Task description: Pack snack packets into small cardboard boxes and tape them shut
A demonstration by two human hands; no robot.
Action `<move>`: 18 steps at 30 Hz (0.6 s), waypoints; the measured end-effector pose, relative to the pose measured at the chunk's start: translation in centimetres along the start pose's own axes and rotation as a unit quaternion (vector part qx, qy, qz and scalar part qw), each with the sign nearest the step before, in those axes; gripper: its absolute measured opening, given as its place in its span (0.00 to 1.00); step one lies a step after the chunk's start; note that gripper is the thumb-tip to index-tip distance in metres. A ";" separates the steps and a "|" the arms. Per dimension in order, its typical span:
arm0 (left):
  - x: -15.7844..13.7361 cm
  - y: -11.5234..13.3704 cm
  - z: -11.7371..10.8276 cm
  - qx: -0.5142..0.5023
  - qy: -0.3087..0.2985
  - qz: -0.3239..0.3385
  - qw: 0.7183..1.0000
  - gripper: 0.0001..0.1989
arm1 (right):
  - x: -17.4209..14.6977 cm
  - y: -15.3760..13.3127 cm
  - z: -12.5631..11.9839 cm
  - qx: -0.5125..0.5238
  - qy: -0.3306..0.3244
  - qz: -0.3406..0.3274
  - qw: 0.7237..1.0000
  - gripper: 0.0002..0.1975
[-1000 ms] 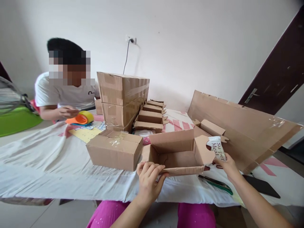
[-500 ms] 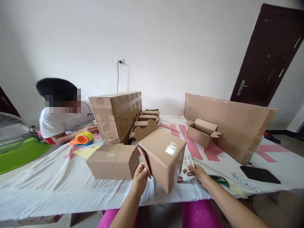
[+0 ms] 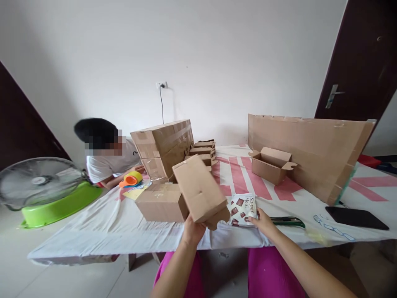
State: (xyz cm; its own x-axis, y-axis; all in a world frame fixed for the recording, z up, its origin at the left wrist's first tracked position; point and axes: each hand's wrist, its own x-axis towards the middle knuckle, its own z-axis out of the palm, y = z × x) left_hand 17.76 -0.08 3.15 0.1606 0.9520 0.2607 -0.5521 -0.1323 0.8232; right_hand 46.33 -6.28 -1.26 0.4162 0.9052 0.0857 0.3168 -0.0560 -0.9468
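Gripped at its lower end by my left hand (image 3: 194, 231), a small brown cardboard box (image 3: 200, 188) is held tilted above the table, a flap hanging loose at its near end. My right hand (image 3: 262, 221) pinches the right edge of a white snack packet (image 3: 243, 207) printed "Super Meal" with brown pieces. The packet seems to rest on the cloth. Just right of that hand lies a green utility knife (image 3: 287, 222). A taped cardboard box (image 3: 163, 203) stands left of the held box, partly behind it.
Taped cartons (image 3: 167, 142) are stacked at the back left beside a row of open boxes (image 3: 203, 152). An open box (image 3: 269, 166) stands before a large cardboard panel (image 3: 310, 149). A tape dispenser (image 3: 132, 179), black tablet (image 3: 356, 217), co-worker (image 3: 108, 165) and fan (image 3: 40, 181) are also around.
My left hand has turned the box over, so another face shows and the loose flap points down toward me. My right hand stays at the packet, now more fully visible. The view has shifted left.
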 end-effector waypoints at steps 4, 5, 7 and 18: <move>0.1 1.8 1.5 0.116 0.015 0.043 0.992 0.21 | -1.1 -0.4 -0.4 -0.015 0.027 -0.022 0.999 0.25; 0.1 2.3 1.8 0.149 0.012 0.057 0.987 0.21 | -1.4 -0.5 -0.5 -0.014 0.041 -0.025 0.999 0.27; 0.1 3.5 2.5 0.216 -0.003 0.087 0.972 0.20 | -1.7 -0.6 -0.8 -0.005 0.071 -0.033 0.997 0.32; 1.6 4.8 3.1 0.720 -0.144 0.236 0.637 0.11 | -2.8 0.5 -1.6 0.012 0.099 -0.092 0.991 0.32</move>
State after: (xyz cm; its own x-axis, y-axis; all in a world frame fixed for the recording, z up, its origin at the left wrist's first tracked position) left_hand 17.94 -0.01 9.08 0.5125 0.6492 0.5621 0.6942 -0.6985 0.1738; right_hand 46.73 -9.53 -1.50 0.5126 0.7991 0.3140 0.3841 0.1137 -0.9163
